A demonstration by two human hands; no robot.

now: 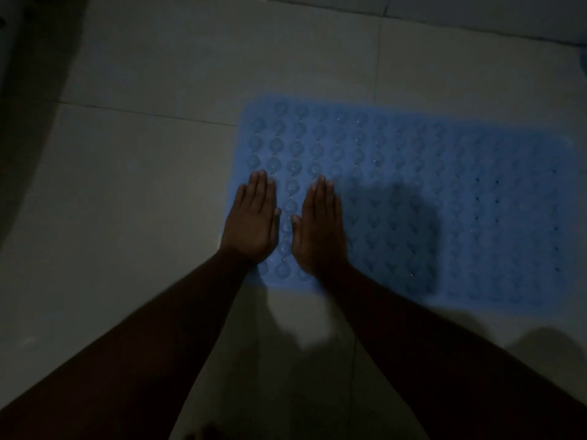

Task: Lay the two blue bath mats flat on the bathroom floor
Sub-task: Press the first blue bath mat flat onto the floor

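One blue bath mat (444, 192) lies spread flat on the pale tiled floor (143, 201), right of centre. Round suction cups show on its upper face and small holes run across it. My left hand (252, 217) presses flat on the mat's left edge, fingers straight and together. My right hand (319, 228) presses flat beside it, a little further in, fingers also straight. Both palms face down and neither hand grips anything. A second mat is not in view.
The room is dim. Large floor tiles with dark grout lines surround the mat. A dark curved shape (22, 90) fills the upper left corner. A raised step or wall base (444, 11) runs along the top. My toes (203, 433) show at the bottom edge.
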